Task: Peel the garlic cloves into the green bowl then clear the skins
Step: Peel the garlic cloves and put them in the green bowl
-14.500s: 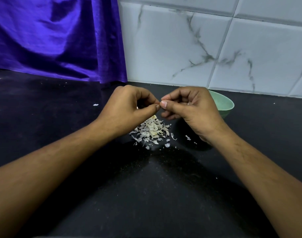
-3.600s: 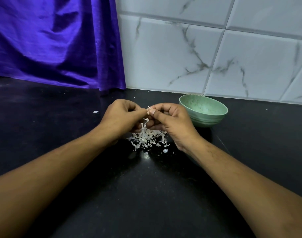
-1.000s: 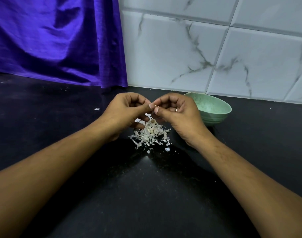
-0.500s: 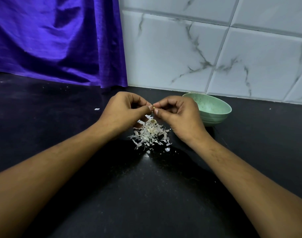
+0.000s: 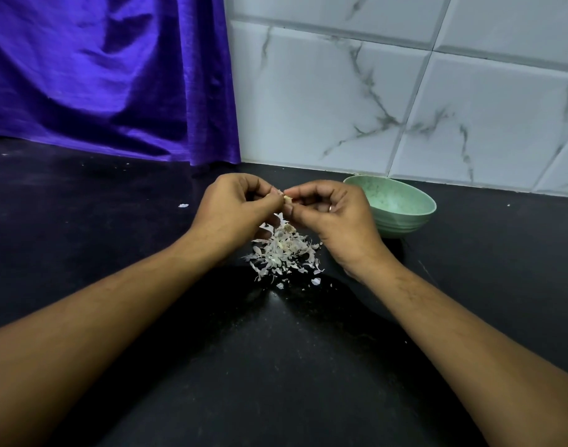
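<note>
Head view, single frame.

Status: mid-peel, by my read. Left grip (image 5: 234, 208) and right grip (image 5: 334, 221), both bare hands, meet fingertip to fingertip at frame centre. Both are clenched in a pinch on one small pale garlic clove (image 5: 287, 199), held in the air above the skins. A bit of skin seems to cling to the clove; too small to be sure.

Done so far: a sizeable heap of white papery garlic skins (image 5: 282, 253) lies on the black stone surface (image 5: 276, 366) directly under the hands, so several cloves look already stripped. One stray skin flake (image 5: 183, 205) sits apart, left of the left grip.

Left to do: finish this clove, drop it in the bowl, then clear the skins. No clearing has started. No unpeeled cloves visible on the surface; some could be hidden in the heap or behind the hands.

Containers: round pale-green speckled bowl (image 5: 402, 225), right of centre, upright, just behind the right grip, near the white marble-veined wall tiles (image 5: 340, 101). The visible inner wall is bare; the bottom is hidden, so I cannot tell the contents.
</note>
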`<state>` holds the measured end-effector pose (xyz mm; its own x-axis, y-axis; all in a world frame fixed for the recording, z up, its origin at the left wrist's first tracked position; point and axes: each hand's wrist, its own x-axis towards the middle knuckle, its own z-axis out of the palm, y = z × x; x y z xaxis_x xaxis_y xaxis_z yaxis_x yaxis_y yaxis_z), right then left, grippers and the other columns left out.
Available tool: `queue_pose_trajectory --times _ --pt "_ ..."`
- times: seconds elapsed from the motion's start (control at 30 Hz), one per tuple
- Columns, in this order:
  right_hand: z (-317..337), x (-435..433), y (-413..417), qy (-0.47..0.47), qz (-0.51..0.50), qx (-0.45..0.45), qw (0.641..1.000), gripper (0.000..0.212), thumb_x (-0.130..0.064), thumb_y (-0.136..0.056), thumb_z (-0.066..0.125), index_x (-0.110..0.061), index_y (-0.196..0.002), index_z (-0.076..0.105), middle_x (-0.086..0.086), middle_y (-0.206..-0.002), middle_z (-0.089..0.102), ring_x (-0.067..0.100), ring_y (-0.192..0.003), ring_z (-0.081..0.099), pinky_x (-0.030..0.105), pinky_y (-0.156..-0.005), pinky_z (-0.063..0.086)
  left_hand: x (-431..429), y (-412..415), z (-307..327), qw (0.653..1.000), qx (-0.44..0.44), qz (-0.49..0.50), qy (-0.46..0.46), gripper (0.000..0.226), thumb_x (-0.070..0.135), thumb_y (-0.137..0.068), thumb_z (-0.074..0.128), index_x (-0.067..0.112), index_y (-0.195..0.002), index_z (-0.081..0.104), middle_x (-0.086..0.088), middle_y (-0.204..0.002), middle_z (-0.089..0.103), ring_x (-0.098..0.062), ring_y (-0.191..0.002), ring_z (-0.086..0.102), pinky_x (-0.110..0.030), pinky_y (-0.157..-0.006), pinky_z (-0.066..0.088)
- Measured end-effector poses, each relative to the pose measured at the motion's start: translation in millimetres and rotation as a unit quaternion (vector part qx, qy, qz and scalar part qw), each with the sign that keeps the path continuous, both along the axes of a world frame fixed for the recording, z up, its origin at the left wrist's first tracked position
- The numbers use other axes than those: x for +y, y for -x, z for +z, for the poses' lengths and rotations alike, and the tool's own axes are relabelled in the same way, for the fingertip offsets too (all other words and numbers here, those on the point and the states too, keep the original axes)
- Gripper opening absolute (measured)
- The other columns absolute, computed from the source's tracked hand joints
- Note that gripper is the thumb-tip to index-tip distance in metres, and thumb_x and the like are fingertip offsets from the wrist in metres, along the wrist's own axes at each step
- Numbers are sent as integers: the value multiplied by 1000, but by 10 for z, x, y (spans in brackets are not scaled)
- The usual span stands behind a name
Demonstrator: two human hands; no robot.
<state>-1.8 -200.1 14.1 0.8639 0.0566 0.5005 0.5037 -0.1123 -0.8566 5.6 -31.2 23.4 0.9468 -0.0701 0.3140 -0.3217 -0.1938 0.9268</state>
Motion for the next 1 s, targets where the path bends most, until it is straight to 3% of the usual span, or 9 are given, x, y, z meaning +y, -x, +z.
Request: queue_pose_trajectory --times 0.13,0.23,0.37,0.43,0.57,0.77,0.87,1.0 --pt "10 -5 -1 -31 19 16 999 15 7 -84 77 4 -98 74 17 -81 73 25 -75 67 45 -78 61 -16 6 28 999 23 -34 26 12 11 -96 69 7 -85 71 -7 -80 75 -16 -72 71 -33 -60 60" --pt "36 -15 7 -64 28 17 997 14 6 -85 76 -1 -98 74 11 -83 74 21 -77 71 35 -75 63 -25 11 22 998 36 -43 23 13 12 -95 71 5 -85 69 -9 -80 72 -17 -74 70 -36 -61 60" --pt "83 -40 15 -94 45 22 994 15 4 -92 70 0 -106 72 18 -96 74 26 -85 73 47 -84 63 39 -36 -28 999 40 -20 -25 15 20 -94 71 7 -88 71 -8 -79 74 -26 -77 76 -54 -75 63" --pt "80 -56 -1 -64 35 26 997 16 2 -94 68 -2 -109 72 16 -94 75 22 -80 72 43 -79 64 60 -40 -32 998 36 -27 -34 14 22 -96 70 8 -92 72 -10 -83 76 -29 -83 77 -58 -76 63" --pt "46 -66 0 14 28 21 999 18 3 -96 67 -3 -110 74 12 -88 76 17 -75 72 25 -65 59 27 -12 -5 999 16 -50 -10 24 28 -97 71 4 -95 70 -16 -93 74 -19 -80 74 -49 -71 63" --pt "41 -89 -19 62 14 1 998 12 0 -93 71 -6 -102 75 13 -85 77 26 -77 75 30 -68 61 44 -28 20 998 15 -64 5 24 23 -94 75 0 -99 73 -9 -85 71 -10 -71 68 -34 -60 61" --pt "47 -110 -29 80 -13 -7 997 11 -2 -92 73 -6 -102 76 13 -84 77 29 -78 76 26 -64 58 43 -30 21 997 17 -72 3 19 19 -94 75 1 -100 76 -8 -86 73 -10 -71 69 -32 -60 62" --pt "42 -117 -40 100 -25 -17 995 11 -3 -91 75 -8 -100 78 11 -83 78 31 -79 77 37 -70 63 64 -45 15 998 16 -67 -2 15 18 -93 76 4 -96 77 -5 -82 75 -12 -72 71 -35 -61 62"
